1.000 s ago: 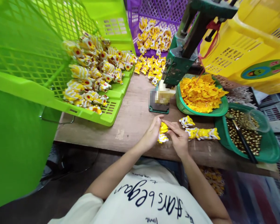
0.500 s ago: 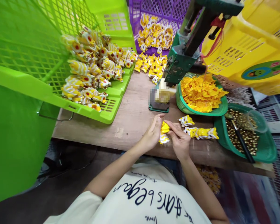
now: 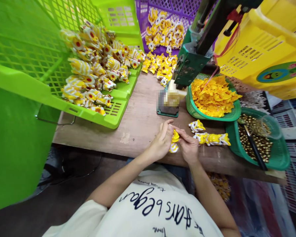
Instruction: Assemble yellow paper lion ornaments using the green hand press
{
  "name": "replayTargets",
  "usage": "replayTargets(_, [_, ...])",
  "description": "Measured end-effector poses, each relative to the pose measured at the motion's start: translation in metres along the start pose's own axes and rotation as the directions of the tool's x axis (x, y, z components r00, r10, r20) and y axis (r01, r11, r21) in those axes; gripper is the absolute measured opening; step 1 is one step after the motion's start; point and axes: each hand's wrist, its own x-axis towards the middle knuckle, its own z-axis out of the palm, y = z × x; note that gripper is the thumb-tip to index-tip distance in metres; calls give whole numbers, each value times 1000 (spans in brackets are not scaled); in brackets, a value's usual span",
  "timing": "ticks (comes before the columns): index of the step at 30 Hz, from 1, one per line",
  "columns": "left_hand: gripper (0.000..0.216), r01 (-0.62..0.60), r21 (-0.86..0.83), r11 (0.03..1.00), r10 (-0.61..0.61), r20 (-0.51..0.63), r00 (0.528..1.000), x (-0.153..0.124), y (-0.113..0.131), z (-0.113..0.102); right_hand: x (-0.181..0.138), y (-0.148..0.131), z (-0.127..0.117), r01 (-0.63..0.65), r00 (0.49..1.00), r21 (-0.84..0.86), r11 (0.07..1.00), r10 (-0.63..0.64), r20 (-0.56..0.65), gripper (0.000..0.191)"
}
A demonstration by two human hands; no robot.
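Between both hands, close to the table's front edge, is a yellow-and-white plastic toy animal figure (image 3: 174, 147). My left hand (image 3: 163, 141) is closed around its left side, with the thumb and fingertips near the top. From the right, my right hand (image 3: 187, 144) pinches the figure's yellow upper part. The fingers cover much of it, so its full shape is hidden. Just right of my right hand lie several similar yellow-and-white figures (image 3: 196, 126). A small press (image 3: 191, 65) with a green metal body stands beyond the hands, its base partly blurred out.
A green crate (image 3: 93, 118) holds many finished-looking figures at left. A purple crate (image 3: 171, 8) with yellow parts is behind. Right are a green basket (image 3: 212, 117) of yellow pieces, a green tub (image 3: 281, 161) of gold beads with a black-handled tool (image 3: 255, 151), and a yellow crate (image 3: 251, 39).
The view has shifted slightly. Both hands stay on the figure in nearly the same place, with only small finger movement around its yellow top.
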Motion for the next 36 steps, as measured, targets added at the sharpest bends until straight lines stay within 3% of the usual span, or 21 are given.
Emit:
replayTargets(4, [58, -22, 116, 993, 23, -7, 1000, -5, 1, 0, -6, 7, 1, -24, 998, -79, 997, 19, -66, 30])
replayTargets(8, [54, -79, 226, 971, 76, 22, 997, -6, -2, 1, -8, -1, 1, 100, 990, -219, 971, -120, -79, 36])
replayTargets(11, [68, -122, 279, 953, 107, 71, 992, -5, 1, 0, -7, -10, 1, 195, 977, -276, 941, -212, -31, 40])
replayTargets(14, [61, -186, 307, 933, 145, 152, 978, -4, 7, -4, -8, -16, 3, 258, 963, -310, 915, -270, 4, 41])
replayTargets(18, [53, -222, 233, 947, 171, 222, 960, -2, 6, -10, -10, -16, 6, 249, 960, -398, 883, -280, -22, 38])
replayTargets(22, [55, -31, -97, 995, 52, 228, 972, 8, -11, -12, -7, -19, 11, 166, 982, -446, 879, -188, -4, 33])
replayTargets(25, [58, 116, -365, 924, -62, 156, 986, 21, -22, -10, -7, -24, 23, 48, 995, -467, 883, -83, -55, 45])
replayTargets(29, [52, 145, -488, 861, -141, 43, 989, 42, -23, -6, -5, -17, 47, -12, 981, -459, 888, -78, -177, 69])
replayTargets(32, [38, 142, -507, 850, -150, 25, 988, 56, -19, -7, 13, -4, 53, 31, 969, -494, 869, -148, -200, 55])
replayTargets(36, [38, 29, -355, 934, -80, -128, 989, 70, -22, -20, 58, 10, 44, 101, 927, -593, 799, -291, -235, 41])
